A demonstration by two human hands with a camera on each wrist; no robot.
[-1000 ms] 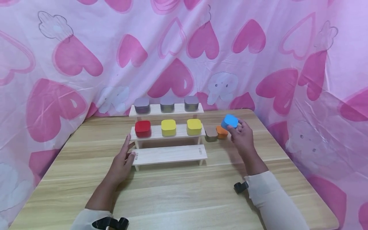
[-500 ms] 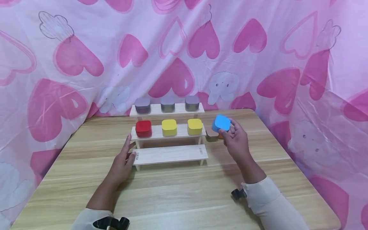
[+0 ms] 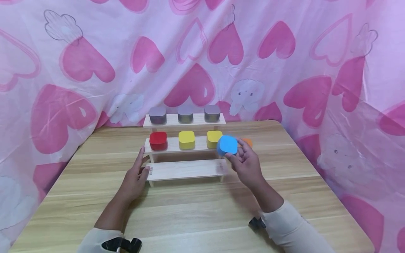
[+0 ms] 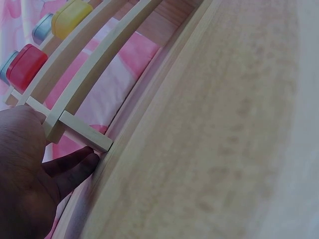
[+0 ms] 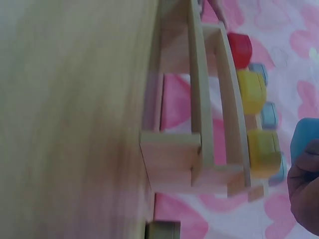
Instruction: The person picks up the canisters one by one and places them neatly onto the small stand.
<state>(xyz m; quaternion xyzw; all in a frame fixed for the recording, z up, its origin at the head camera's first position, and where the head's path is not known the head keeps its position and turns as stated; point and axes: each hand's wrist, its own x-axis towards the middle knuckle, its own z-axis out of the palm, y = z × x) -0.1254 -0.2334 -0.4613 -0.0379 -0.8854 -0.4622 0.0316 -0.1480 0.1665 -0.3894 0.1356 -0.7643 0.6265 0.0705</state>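
My right hand (image 3: 246, 165) pinches a blue rounded-square block (image 3: 227, 145) between thumb and fingers. The block is held in the air by the right end of a three-tier wooden rack (image 3: 186, 170) and covers part of the right yellow block (image 3: 213, 138). Another yellow block (image 3: 186, 140) and a red block (image 3: 158, 141) sit on the middle tier. My left hand (image 3: 134, 181) rests against the rack's left end, its thumb at the lowest tier; in the left wrist view its fingers (image 4: 75, 167) extend straight beside the rack's foot.
Grey blocks (image 3: 185, 115) stand on the rack's top tier. An orange piece (image 3: 247, 142) lies on the table (image 3: 190, 218), partly behind my right hand. A grey-brown block (image 5: 164, 230) shows at the bottom of the right wrist view. A pink heart-print cloth (image 3: 142, 88) hangs behind.
My right hand has carried the blue block left and slightly nearer, from above the loose pieces to the rack's right end. My left hand has stayed at the rack.
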